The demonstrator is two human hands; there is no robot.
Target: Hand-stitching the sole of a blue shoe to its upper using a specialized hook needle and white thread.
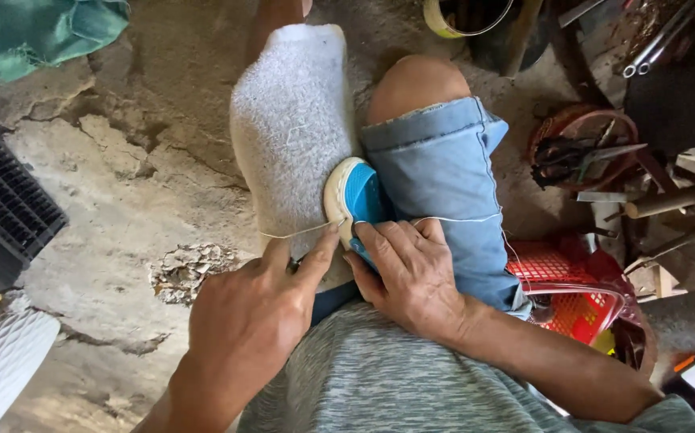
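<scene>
Pinching a taut white thread (299, 231) between the fingers of our left hand (243, 321), we drew it outward from the blue shoe (357, 200). Our right hand (412, 273) clamped that shoe against the denim-clad knee (436, 160), fingers closed over its sole; stitching seemed midway, wanting steady tension.

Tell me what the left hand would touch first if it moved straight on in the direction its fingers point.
The left hand points up and slightly right; its fingers would probably first meet the taut white thread, then the white-soled blue shoe. Depth is unclear.
</scene>
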